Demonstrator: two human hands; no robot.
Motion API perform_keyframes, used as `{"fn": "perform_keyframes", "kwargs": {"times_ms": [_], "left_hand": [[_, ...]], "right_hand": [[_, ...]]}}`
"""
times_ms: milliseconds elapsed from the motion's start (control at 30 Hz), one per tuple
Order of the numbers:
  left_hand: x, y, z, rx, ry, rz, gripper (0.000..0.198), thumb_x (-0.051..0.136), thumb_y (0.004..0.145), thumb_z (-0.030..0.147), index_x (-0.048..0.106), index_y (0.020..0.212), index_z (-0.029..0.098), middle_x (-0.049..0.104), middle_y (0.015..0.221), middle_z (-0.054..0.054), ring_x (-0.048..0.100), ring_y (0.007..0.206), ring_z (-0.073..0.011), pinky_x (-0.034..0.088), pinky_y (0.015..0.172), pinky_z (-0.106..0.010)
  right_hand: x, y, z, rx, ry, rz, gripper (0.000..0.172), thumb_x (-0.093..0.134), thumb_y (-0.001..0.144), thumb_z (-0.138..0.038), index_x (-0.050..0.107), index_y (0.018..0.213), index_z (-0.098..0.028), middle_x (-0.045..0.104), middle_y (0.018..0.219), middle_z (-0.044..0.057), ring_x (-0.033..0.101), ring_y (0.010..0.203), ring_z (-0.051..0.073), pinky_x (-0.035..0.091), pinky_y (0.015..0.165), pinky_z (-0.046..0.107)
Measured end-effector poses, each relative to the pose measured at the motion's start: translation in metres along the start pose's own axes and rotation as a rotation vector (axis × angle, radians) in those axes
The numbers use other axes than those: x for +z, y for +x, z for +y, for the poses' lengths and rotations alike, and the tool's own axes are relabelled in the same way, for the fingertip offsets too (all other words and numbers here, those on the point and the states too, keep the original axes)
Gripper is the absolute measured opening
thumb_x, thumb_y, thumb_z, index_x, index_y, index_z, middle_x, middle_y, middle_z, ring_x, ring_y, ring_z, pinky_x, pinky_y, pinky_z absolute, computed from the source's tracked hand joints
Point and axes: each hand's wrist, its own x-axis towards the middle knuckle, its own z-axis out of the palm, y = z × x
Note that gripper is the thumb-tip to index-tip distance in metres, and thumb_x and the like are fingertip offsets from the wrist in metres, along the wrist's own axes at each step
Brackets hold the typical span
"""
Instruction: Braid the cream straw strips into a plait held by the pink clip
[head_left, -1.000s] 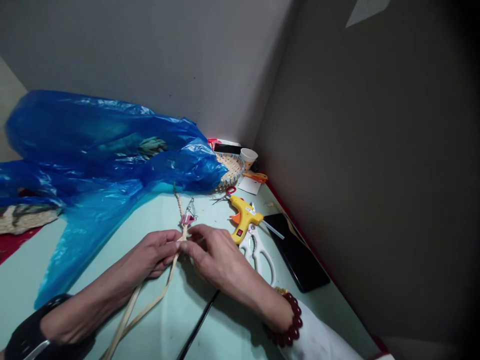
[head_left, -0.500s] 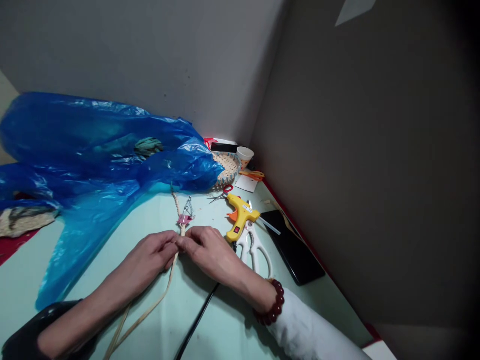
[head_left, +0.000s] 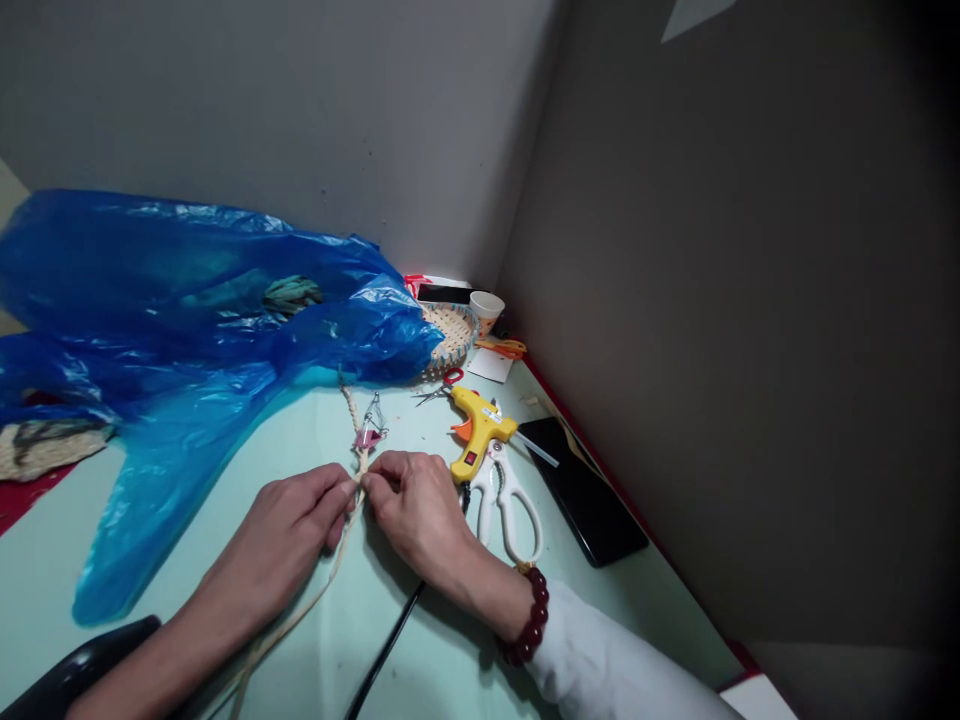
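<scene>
A pale braid of raffia-like strands (head_left: 351, 405) runs from the blue bag's edge toward me and is held by a pink binder clip (head_left: 367, 440) with wire handles. Just below the clip, my left hand (head_left: 296, 515) pinches the strands between thumb and fingers. My right hand (head_left: 412, 505) pinches them from the other side, its fingertips almost touching the left ones. Loose strand ends (head_left: 300, 612) trail down past my left forearm to the bottom edge. What lies between the fingertips is partly hidden.
Right of my hands lie a yellow glue gun (head_left: 480, 425), white-handled scissors (head_left: 517, 515), small red-handled scissors (head_left: 452, 377) and a black phone (head_left: 589, 495). A blue plastic bag (head_left: 187, 300) spreads at left. Behind are a woven basket (head_left: 454, 335) and a paper cup (head_left: 487, 307). A black cable (head_left: 386, 655) crosses the front.
My hands have drawn slightly apart, leaving more of the strands visible between the fingertips. The loose ends by my left forearm have shifted. The view has moved a little.
</scene>
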Motion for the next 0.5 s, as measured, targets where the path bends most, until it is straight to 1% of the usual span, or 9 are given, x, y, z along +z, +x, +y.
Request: {"fn": "perform_keyframes", "kwargs": {"times_ms": [67,133,233,300,400,467,500], "left_hand": [[0.008,-0.001,-0.004,-0.028,-0.054,-0.042,0.045,0.036,0.088,0.056,0.046,0.054,0.029,0.051,0.046,0.002,0.049,0.047,-0.0192,0.036,0.053,-0.031],[0.017,-0.004,-0.006,-0.053,-0.077,-0.059,0.046,0.032,0.091,0.055,0.050,0.058,0.028,0.047,0.039,0.004,0.047,0.038,-0.0182,0.036,0.048,-0.030],[0.024,-0.009,-0.003,-0.048,-0.028,-0.031,0.045,0.030,0.093,0.055,0.053,0.064,0.028,0.050,0.037,0.003,0.053,0.037,-0.0205,0.040,0.049,-0.031],[0.024,-0.012,0.001,-0.024,0.039,-0.005,0.041,0.031,0.091,0.052,0.052,0.065,0.029,0.056,0.042,0.000,0.057,0.040,-0.0229,0.041,0.051,-0.032],[0.023,-0.015,0.006,0.035,0.156,0.033,0.032,0.033,0.088,0.047,0.050,0.068,0.029,0.067,0.059,-0.009,0.064,0.054,-0.0293,0.039,0.061,-0.037],[0.025,-0.016,0.006,0.061,0.227,0.054,0.029,0.035,0.088,0.044,0.055,0.075,0.027,0.072,0.072,-0.016,0.065,0.064,-0.0349,0.034,0.066,-0.040],[0.027,-0.017,0.006,0.062,0.255,0.062,0.029,0.036,0.088,0.042,0.059,0.080,0.025,0.073,0.076,-0.019,0.065,0.064,-0.0367,0.031,0.065,-0.041]], "right_hand": [[-0.001,0.000,0.000,-0.005,0.021,-0.013,0.024,0.058,0.090,-0.016,0.068,0.069,-0.019,0.060,0.061,-0.002,0.046,0.061,0.014,0.032,0.062,0.026],[-0.002,0.000,0.002,-0.017,0.054,-0.034,0.028,0.056,0.091,-0.015,0.065,0.065,-0.019,0.063,0.062,-0.002,0.048,0.061,0.013,0.033,0.062,0.025],[-0.005,0.001,0.004,-0.041,0.098,-0.058,0.030,0.054,0.091,-0.014,0.060,0.062,-0.020,0.060,0.061,-0.003,0.047,0.061,0.012,0.033,0.062,0.024],[-0.007,0.001,0.006,-0.059,0.112,-0.067,0.032,0.054,0.091,-0.015,0.054,0.059,-0.020,0.050,0.057,-0.005,0.041,0.060,0.012,0.030,0.059,0.025],[-0.010,0.001,0.008,-0.094,0.119,-0.083,0.037,0.055,0.090,-0.013,0.040,0.056,-0.020,0.034,0.055,-0.006,0.032,0.059,0.012,0.024,0.058,0.027],[-0.010,0.001,0.008,-0.109,0.123,-0.095,0.039,0.054,0.091,-0.012,0.037,0.057,-0.019,0.031,0.056,-0.006,0.030,0.060,0.012,0.023,0.059,0.028],[-0.010,0.001,0.008,-0.112,0.127,-0.099,0.039,0.054,0.091,-0.012,0.037,0.057,-0.019,0.032,0.056,-0.006,0.031,0.060,0.012,0.023,0.059,0.028]]}}
